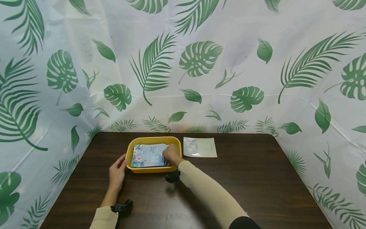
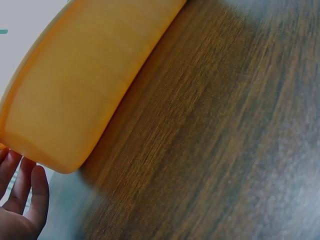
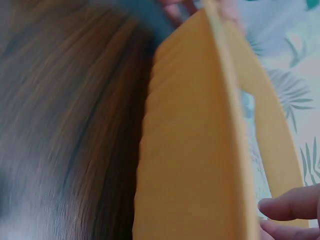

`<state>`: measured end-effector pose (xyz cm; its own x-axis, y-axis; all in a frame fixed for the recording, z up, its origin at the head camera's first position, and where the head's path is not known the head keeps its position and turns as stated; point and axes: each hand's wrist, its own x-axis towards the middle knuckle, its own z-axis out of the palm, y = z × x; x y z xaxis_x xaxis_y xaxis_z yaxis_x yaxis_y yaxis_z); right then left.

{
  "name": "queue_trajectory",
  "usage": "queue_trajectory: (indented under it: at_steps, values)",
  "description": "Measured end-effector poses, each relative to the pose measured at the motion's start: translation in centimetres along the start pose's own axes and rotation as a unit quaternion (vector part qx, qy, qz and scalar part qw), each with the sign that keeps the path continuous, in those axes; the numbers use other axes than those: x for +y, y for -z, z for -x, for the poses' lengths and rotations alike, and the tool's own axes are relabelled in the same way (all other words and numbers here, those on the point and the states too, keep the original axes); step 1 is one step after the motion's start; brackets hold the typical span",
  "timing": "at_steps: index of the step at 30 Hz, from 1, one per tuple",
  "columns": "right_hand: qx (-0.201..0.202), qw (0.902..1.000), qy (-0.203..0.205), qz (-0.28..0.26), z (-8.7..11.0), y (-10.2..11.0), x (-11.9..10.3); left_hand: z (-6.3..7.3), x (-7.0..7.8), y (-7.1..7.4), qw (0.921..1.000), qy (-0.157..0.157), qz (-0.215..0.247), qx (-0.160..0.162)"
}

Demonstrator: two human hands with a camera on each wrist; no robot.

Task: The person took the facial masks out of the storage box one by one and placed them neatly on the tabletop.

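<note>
In the head view, a yellow plastic basket [image 1: 145, 170] holds a small stack of flat sachets. The top one, a light-blue sheet mask packet [image 1: 148, 155] with pink flowers, faces up. My right hand [image 1: 172, 153] reaches over the basket's front right side and pinches that packet by its right edge. In the right wrist view, the thumb and a finger [image 3: 290, 204] show just inside the basket wall. My left hand [image 1: 116, 171] rests fairly straight fingers against the basket's left end. The left wrist view shows those fingertips at the corner of the basket [image 2: 85, 85].
A pale silver-white sachet [image 1: 200, 147] lies flat on the dark wooden table [image 1: 257, 178], just right of the basket. Behind the table's back edge hangs a white curtain [image 1: 211, 28] with green leaves, which also closes off both sides.
</note>
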<state>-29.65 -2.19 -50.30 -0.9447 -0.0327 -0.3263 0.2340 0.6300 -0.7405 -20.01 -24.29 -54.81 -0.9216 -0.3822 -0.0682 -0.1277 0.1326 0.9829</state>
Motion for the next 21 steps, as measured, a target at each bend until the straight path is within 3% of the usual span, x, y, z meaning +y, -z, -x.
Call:
queue_trajectory:
  at_steps: [5,7,14,21]
  values:
    - [-0.012,0.9936,-0.041,-0.105,0.0,0.1,0.0,0.1,0.1,-0.1,1.0,0.001,0.0,0.005]
    - [-0.016,0.9927,-0.045,-0.111,0.1,0.1,-0.1,0.1,0.1,-0.1,1.0,0.0,0.0,0.005]
    - [-0.015,0.9959,0.011,-0.088,1.1,-0.2,-0.1,0.1,0.1,0.0,0.9999,0.011,-0.006,-0.005]
    - [-0.014,0.9941,0.03,-0.103,1.4,-0.6,-0.1,-0.1,0.0,0.0,0.9999,0.013,-0.007,-0.003]
